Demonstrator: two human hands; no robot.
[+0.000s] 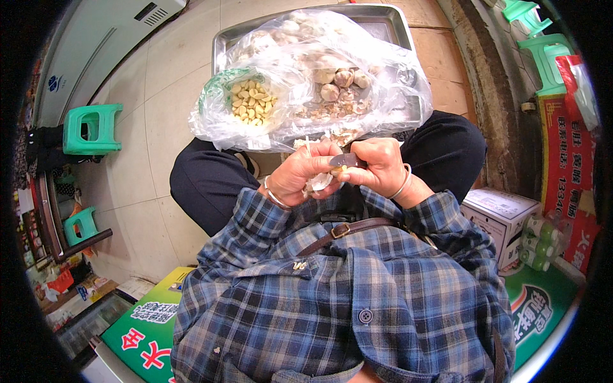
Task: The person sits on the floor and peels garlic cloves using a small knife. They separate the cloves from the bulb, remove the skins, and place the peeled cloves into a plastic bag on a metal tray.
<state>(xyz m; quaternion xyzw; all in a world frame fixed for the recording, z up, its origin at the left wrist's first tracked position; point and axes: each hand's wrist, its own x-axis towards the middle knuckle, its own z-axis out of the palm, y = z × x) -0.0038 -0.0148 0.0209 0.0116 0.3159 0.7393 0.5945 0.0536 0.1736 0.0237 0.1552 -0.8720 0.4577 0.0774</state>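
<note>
My left hand (306, 173) holds a partly peeled garlic bulb (319, 182) with papery skin hanging from it. In my right hand (381, 165) is a small dark blade (346, 161), its edge against the garlic between both thumbs. Beyond my hands, a clear plastic bag (292, 110) lies over a metal tray (400, 24). Peeled garlic cloves (252, 102) fill a pocket at the bag's left. Whole garlic bulbs (330, 92) and loose garlic skins (342, 106) lie to the right of them. More bulbs show blurrily through the plastic at the back.
Green plastic stools (92, 129) stand at the left and at the upper right. A white box (500, 218) and green-capped bottles (541, 242) are at the right, beside a red banner bearing writing (565, 172). My knees flank the tray's near side.
</note>
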